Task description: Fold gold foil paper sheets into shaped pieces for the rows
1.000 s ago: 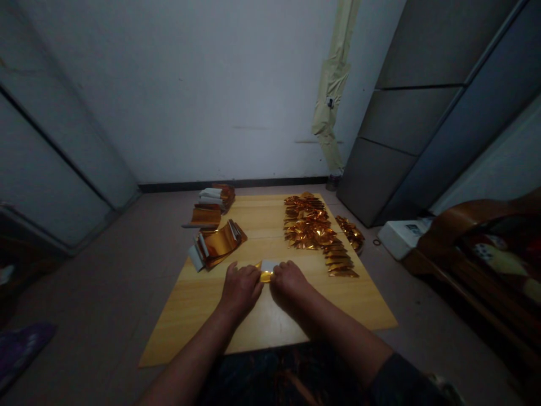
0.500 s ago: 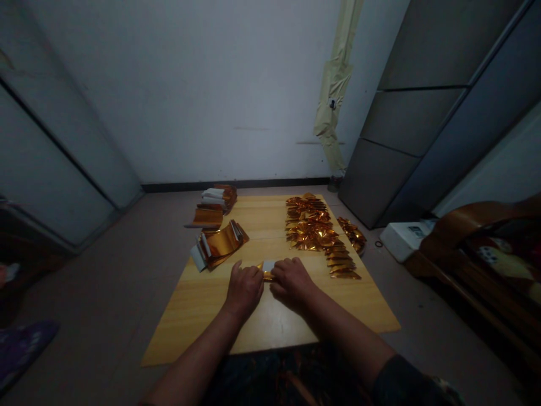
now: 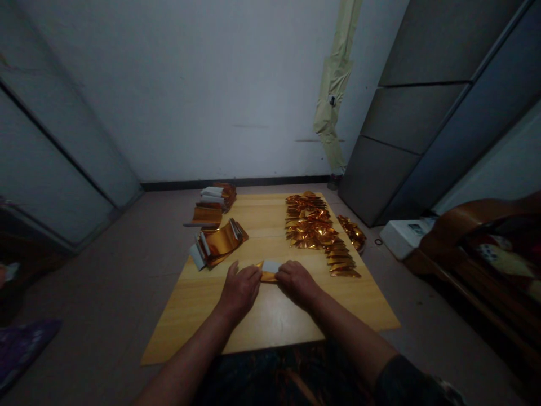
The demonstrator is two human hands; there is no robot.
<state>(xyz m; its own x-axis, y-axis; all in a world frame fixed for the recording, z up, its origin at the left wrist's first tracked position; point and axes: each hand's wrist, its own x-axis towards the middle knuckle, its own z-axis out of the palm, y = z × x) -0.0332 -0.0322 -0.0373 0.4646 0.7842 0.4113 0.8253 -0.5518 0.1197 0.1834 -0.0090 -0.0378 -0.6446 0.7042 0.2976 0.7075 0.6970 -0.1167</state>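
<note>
A small gold foil sheet [image 3: 267, 270] with a white back lies on the wooden board [image 3: 270, 316], pinched between both hands. My left hand [image 3: 239, 288] presses its left end with curled fingers. Curled over its right end is my right hand [image 3: 298, 280]. Part of the sheet is hidden under the fingers.
Stacks of flat gold sheets [image 3: 218, 242] lie at the board's left, with more [image 3: 212, 206] farther back. Several folded gold pieces [image 3: 318, 230] form rows at the right. A grey cabinet [image 3: 406, 146] stands at the right, a white box [image 3: 404, 237] on the floor beside it.
Both hands have stayed on the sheet, and my right hand has slid a little right, so slightly more of the gold sheet shows between them.
</note>
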